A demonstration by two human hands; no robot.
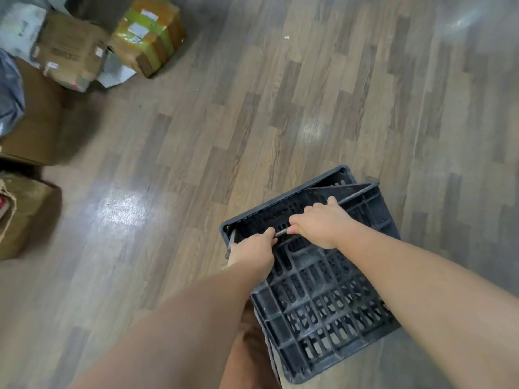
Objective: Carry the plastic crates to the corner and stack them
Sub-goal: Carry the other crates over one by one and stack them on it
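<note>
Two hands: left hand (pixel 254 249) and right hand (pixel 323 223), fingers curled round the crate's (pixel 323 299) near rim.
Crate: tilted, held above the floor (pixel 224 122), close to the body.
Advice: level it; steer clear of boxes (pixel 92 49) on the left.

Place: looked like a storeroom or stock area.
Floor (pixel 309 94): grey-brown wood-pattern planks, glossy, bare across most of the frame.
Boxes (pixel 70 49): worn cardboard cartons heaped at upper left, one taped box (pixel 147 35) with shipping labels.
Left edge: more cartons (pixel 31 130) and a grey bag (pixel 9 91).
</note>
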